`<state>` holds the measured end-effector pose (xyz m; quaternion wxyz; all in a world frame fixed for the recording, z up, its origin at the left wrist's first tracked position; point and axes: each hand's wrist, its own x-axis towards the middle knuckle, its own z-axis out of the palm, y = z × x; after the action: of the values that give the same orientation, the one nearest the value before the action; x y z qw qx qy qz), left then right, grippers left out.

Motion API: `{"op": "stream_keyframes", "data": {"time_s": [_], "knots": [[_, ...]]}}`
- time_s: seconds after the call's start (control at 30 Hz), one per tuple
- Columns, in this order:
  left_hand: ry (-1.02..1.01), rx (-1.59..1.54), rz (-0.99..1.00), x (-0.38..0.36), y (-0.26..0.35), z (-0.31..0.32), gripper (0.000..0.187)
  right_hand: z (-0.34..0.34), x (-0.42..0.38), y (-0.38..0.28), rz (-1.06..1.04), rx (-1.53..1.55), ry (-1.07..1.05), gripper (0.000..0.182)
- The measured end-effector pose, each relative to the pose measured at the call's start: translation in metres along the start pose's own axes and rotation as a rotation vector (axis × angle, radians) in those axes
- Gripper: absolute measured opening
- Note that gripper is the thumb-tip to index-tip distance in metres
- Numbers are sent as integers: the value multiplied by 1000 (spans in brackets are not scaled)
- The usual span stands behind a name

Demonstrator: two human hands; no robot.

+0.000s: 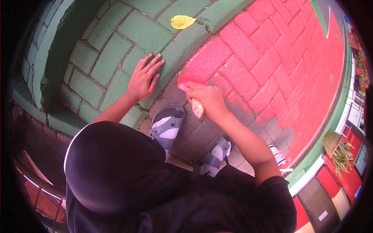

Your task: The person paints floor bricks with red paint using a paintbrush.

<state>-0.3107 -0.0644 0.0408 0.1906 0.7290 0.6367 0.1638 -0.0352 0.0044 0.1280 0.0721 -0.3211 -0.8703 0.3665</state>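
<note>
Painting pavers red, brush at kerb edge

Right hand (208, 100) closed around a brush (190, 87), red-loaded bristles touching grey paving (194, 132) just beside the green kerb (182, 46). Left hand (143, 79) open, fingers spread, palm flat on the kerb edge. Red bricks (268, 66) beyond the brush. Yellow leaf (182, 21) on the green bricks. Sandals (167, 124) below the hands.
</note>
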Motion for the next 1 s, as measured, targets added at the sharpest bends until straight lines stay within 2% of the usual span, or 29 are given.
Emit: {"op": "stream_keyframes", "data": {"time_s": [0.03, 0.1, 0.17, 0.23, 0.3, 0.33, 0.4, 0.43, 0.5, 0.57, 0.63, 0.67, 0.73, 0.77, 0.83, 0.9, 0.97, 1.0], "knots": [[-1, -3, 0, 0, 0, 1, 53, 1, 2, 5, 3, -1, -2, 5], [2, 1, 2, -1, -2, 2, 53, 2, 19, 27, 64, 386, 121, 20], [1, 6, 0, -1, -1, 3, 52, -12, 43, 62, 393, 451, 185, 36], [-2, 6, -4, -1, -4, 4, 52, -47, 65, 89, 269, 323, 402, 36], [20, 2, 17, -3, -7, 8, 51, -78, 75, 127, 296, -229, 363, 27], [-3, -17, 8, -6, -5, 9, 51, -77, 75, 131, 316, -224, 340, 27], [30, 9, 26, -2, -7, 9, 51, -73, 72, 138, 25, 161, 628, 20], [49, 10, 35, -2, -6, 9, 50, -62, 63, 127, 46, 162, 610, 20], [46, 8, 40, -2, -8, 12, 50, -25, 45, 96, 98, 49, 400, 3], [61, 28, 48, -2, -7, 10, 50, 9, 24, 67, 30, -88, 212, 8], [59, 25, 47, -3, -8, 10, 50, 18, 6, 31, -25, -63, -23, 7], [64, 25, 54, -2, -9, 11, 50, 19, 4, 26, -22, -64, -22, 7], [62, 24, 54, -2, -9, 10, 50, 16, 4, 22, -62, 153, 51, 6], [60, 24, 51, -2, -8, 10, 50, 14, 15, 33, -52, 251, 158, 10], [64, 31, 47, -1, -7, 9, 50, -20, 40, 52, 307, 407, 145, 17], [58, 36, 44, -3, -5, 9, 50, -66, 68, 79, 527, 443, 141, 16], [58, 23, 41, -2, -6, 8, 50, -82, 79, 111, 465, 108, 291, 15], [61, 28, 36, -2, -6, 8, 50, -79, 80, 110, 459, 109, 288, 15]]}}
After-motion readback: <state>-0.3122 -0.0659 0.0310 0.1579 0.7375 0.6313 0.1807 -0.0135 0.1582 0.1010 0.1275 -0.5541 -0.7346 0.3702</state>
